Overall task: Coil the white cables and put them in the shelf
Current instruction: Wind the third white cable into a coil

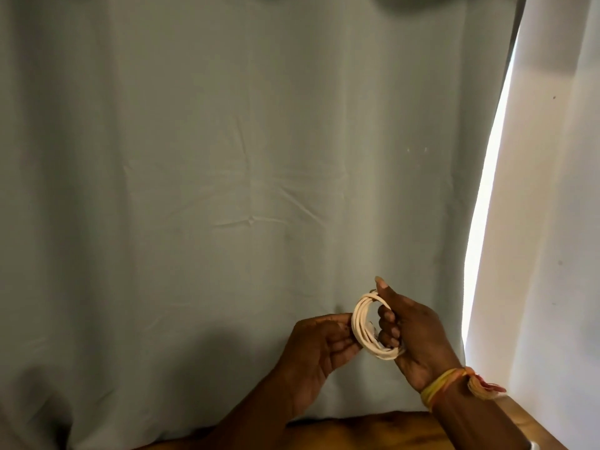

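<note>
No shelf in view, cable ends hidden; right hand (418, 339) fingers and left hand (319, 342) fingertips clamp the coiled white cable (360, 323) before a grey curtain (227, 157).

Single head-worn view, facing forward at grey curtain (227, 157) close ahead; hands low right, wooden surface (373, 430) at near edge.

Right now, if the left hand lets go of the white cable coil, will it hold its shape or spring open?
Likely springs looser: the white cable coil shows several loose loops with no tie visible. It looks thin and light, so the right hand, whose fingers pass through the loops, could probably carry it alone. The left hand only pinches one side, so loops may fan out.
</note>
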